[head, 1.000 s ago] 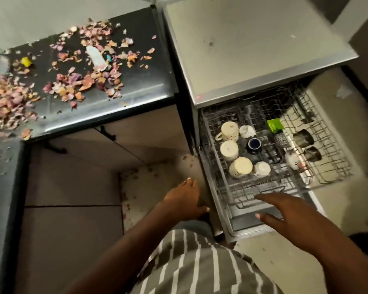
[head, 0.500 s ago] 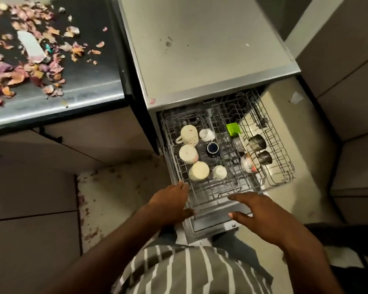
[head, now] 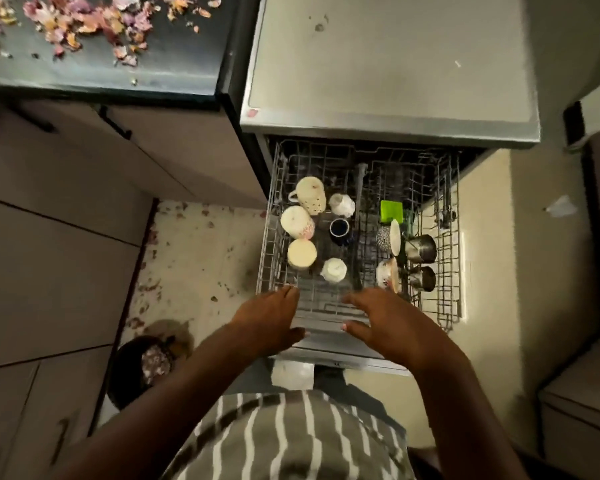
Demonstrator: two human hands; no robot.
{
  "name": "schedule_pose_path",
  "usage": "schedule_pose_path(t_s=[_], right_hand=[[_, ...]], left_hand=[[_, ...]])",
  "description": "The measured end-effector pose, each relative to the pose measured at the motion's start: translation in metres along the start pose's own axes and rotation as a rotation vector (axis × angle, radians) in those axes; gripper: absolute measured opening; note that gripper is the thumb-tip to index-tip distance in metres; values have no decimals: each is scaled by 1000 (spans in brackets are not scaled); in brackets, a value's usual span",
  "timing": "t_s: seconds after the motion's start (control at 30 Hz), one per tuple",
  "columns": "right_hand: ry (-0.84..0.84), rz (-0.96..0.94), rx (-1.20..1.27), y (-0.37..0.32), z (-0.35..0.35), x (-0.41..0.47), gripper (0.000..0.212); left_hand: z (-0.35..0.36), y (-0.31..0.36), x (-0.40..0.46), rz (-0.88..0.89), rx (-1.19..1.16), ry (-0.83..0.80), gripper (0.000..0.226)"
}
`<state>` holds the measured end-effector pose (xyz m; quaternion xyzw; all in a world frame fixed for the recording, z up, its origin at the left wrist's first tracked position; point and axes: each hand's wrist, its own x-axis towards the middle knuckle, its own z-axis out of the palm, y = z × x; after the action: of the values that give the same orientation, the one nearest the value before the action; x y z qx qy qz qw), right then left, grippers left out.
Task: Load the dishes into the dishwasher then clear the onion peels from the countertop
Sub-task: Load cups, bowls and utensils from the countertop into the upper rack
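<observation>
Dishwasher rack [head: 451, 237] just beyond both hands; left hand [head: 269, 320], right hand [head: 385, 320] spread flat.

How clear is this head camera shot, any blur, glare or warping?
Head view: dim and soft overall; both hands, left and right, slightly motion-blurred; pale sheen on the dark countertop; wide-angle bending at cabinet edges; rack cups stay readable.

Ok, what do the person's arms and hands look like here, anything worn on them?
Both arms are bare right down into the frame, with no sleeves, gloves, watch or rings visible on the left hand or the right hand. The only clothing showing is a grey-brown top with white stripes.
</observation>
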<state>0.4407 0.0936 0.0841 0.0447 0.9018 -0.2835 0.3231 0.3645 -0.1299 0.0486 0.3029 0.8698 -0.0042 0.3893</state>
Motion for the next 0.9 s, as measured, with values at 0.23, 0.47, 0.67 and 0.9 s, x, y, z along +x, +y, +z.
schedule_pose_path(t_s=[0.23, 0.47, 0.67, 0.9], right_hand=[[-64, 8, -104, 11, 5, 11, 55], [-82, 107, -121, 7, 7, 21, 55], [-59, 183, -109, 20, -4, 29, 54], [-113, 186, -146, 48, -8, 44, 47]], left_hand=[[6, 9, -4, -25, -6, 24, 78], [26, 8, 16, 61, -15, -43, 80], [33, 10, 42, 139, 9, -113, 78], [45, 17, 65, 9, -93, -138, 75]])
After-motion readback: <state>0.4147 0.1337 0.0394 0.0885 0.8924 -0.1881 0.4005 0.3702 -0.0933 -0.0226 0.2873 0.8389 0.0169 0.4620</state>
